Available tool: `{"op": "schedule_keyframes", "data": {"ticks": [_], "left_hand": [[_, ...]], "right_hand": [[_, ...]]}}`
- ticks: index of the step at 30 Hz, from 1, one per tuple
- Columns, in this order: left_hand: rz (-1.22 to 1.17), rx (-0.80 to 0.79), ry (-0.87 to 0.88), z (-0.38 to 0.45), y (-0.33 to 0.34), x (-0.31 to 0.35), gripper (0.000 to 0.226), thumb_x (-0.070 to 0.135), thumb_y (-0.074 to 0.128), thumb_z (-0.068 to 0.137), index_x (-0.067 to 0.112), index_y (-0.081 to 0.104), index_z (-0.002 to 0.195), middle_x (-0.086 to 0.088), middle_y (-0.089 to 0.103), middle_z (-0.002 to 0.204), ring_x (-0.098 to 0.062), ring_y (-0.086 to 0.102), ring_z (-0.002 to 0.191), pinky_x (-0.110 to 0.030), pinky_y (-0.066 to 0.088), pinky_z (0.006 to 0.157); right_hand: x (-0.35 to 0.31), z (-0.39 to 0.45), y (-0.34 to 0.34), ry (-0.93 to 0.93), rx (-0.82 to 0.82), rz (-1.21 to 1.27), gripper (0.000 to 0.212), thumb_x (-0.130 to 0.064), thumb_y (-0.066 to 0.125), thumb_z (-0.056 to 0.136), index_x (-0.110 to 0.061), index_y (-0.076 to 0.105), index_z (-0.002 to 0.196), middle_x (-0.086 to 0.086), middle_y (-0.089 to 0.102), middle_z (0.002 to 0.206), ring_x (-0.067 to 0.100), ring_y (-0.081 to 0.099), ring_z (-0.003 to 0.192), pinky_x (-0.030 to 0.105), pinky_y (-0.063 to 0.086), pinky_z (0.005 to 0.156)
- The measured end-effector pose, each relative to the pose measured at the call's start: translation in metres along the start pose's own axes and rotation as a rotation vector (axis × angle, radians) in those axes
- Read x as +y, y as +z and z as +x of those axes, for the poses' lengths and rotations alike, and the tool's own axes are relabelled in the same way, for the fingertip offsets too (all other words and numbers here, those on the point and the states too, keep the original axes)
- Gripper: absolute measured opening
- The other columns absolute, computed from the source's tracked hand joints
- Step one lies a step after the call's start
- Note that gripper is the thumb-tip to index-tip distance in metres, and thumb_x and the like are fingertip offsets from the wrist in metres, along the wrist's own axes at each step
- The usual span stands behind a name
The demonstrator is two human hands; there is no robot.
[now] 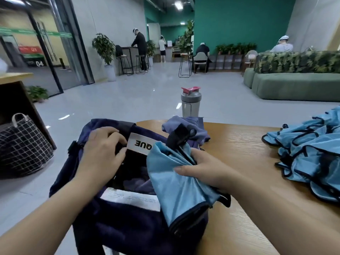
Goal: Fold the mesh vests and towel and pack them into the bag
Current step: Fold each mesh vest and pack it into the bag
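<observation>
While the right hand [200, 170] grips a folded light blue mesh vest [176, 183], fingers curled round its upper edge, the vest hangs just at the 3 o'clock side of the bag's mouth; its long axis runs from 11 o'clock, near the black strap [179, 137], down to 5 o'clock, where its dark-trimmed end lies over the bag's near right corner. The navy bag [117, 225] stands on the near left part of the wooden table [257, 144], and its dark opening lies at 9 o'clock from the gripping hand, touching the vest's left edge; so the coming move is, I judge, a short push to the left and down. The left hand [103, 151] is at 10 o'clock of the opening, fingers bent over the far rim beside the white label [140, 143], holding the mouth apart; something purple already shows inside. More blue vests [309, 155] lie crumpled at 3 o'clock, well apart; a purple towel [185, 126] lies at 12 o'clock behind the bag, in front of a grey shaker bottle [190, 103].
</observation>
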State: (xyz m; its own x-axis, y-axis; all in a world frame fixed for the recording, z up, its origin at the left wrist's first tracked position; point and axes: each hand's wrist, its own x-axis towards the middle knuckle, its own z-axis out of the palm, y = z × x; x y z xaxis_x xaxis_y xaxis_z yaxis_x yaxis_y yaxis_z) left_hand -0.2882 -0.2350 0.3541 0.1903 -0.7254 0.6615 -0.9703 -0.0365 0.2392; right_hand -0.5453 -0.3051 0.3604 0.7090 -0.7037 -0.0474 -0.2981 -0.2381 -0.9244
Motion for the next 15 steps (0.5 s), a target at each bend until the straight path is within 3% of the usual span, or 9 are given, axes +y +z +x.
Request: {"op": "schedule_keyframes", "data": {"ticks": [3, 5, 7, 9, 11, 13, 15], "left_hand": [[0.423, -0.111, -0.146, 0.0, -0.012, -0.035, 0.006, 0.02, 0.074, 0.077, 0.026, 0.071, 0.079, -0.01, 0.048, 0.129, -0.036, 0.027, 0.128, -0.054, 0.03, 0.098], [0.614, -0.285, -0.231, -0.001, -0.01, -0.045, 0.014, 0.027, 0.062, 0.086, 0.036, 0.07, 0.092, -0.007, 0.028, 0.147, -0.035, 0.005, 0.138, -0.052, 0.016, 0.108], [0.71, -0.382, -0.236, 0.0, -0.007, -0.049, 0.026, 0.023, 0.053, 0.089, 0.038, 0.064, 0.107, -0.009, 0.009, 0.155, -0.039, -0.006, 0.139, -0.051, 0.011, 0.11], [0.709, -0.356, -0.179, 0.003, -0.006, -0.05, 0.031, 0.018, 0.052, 0.089, 0.03, 0.06, 0.116, -0.012, 0.007, 0.156, -0.041, 0.01, 0.135, -0.05, 0.025, 0.103], [0.624, -0.312, -0.176, 0.011, -0.014, -0.047, 0.032, 0.009, 0.054, 0.085, 0.018, 0.058, 0.115, -0.014, 0.015, 0.153, -0.041, 0.037, 0.119, -0.047, 0.042, 0.086], [0.525, -0.313, -0.174, 0.024, -0.024, -0.047, 0.035, 0.001, 0.052, 0.082, 0.012, 0.053, 0.116, -0.013, 0.019, 0.147, -0.039, 0.046, 0.104, -0.044, 0.045, 0.076], [0.451, -0.343, -0.127, 0.04, -0.035, -0.049, 0.04, -0.003, 0.047, 0.081, 0.012, 0.05, 0.117, -0.01, 0.02, 0.145, -0.039, 0.048, 0.1, -0.045, 0.046, 0.078]], "right_hand": [[-0.012, 0.019, 0.024, 0.012, 0.033, 0.209, 0.019, -0.018, 0.066, 0.089, -0.017, 0.06, 0.107, 0.0, 0.07, 0.098, 0.009, 0.068, 0.083, 0.023, 0.056, 0.077], [-0.018, 0.032, 0.042, 0.075, 0.039, 0.315, 0.01, -0.015, 0.062, 0.091, -0.014, 0.061, 0.102, -0.002, 0.069, 0.086, 0.007, 0.067, 0.068, 0.019, 0.055, 0.064], [-0.022, 0.044, 0.059, 0.17, 0.015, 0.386, 0.008, -0.017, 0.059, 0.093, -0.01, 0.063, 0.096, 0.001, 0.068, 0.079, 0.01, 0.065, 0.062, 0.021, 0.055, 0.061], [-0.023, 0.056, 0.072, 0.274, 0.009, 0.401, 0.017, -0.02, 0.059, 0.093, -0.004, 0.063, 0.098, 0.008, 0.068, 0.083, 0.019, 0.065, 0.067, 0.031, 0.055, 0.07], [-0.024, 0.065, 0.08, 0.339, 0.03, 0.417, 0.021, -0.021, 0.06, 0.093, -0.002, 0.063, 0.098, 0.011, 0.068, 0.083, 0.025, 0.064, 0.07, 0.037, 0.054, 0.074], [-0.028, 0.072, 0.08, 0.341, 0.071, 0.462, 0.015, -0.018, 0.058, 0.094, -0.005, 0.064, 0.091, 0.008, 0.067, 0.073, 0.02, 0.063, 0.059, 0.03, 0.054, 0.063], [-0.035, 0.08, 0.074, 0.302, 0.154, 0.465, 0.012, -0.014, 0.056, 0.095, -0.005, 0.063, 0.094, 0.007, 0.065, 0.072, 0.018, 0.062, 0.056, 0.027, 0.052, 0.056]]}}
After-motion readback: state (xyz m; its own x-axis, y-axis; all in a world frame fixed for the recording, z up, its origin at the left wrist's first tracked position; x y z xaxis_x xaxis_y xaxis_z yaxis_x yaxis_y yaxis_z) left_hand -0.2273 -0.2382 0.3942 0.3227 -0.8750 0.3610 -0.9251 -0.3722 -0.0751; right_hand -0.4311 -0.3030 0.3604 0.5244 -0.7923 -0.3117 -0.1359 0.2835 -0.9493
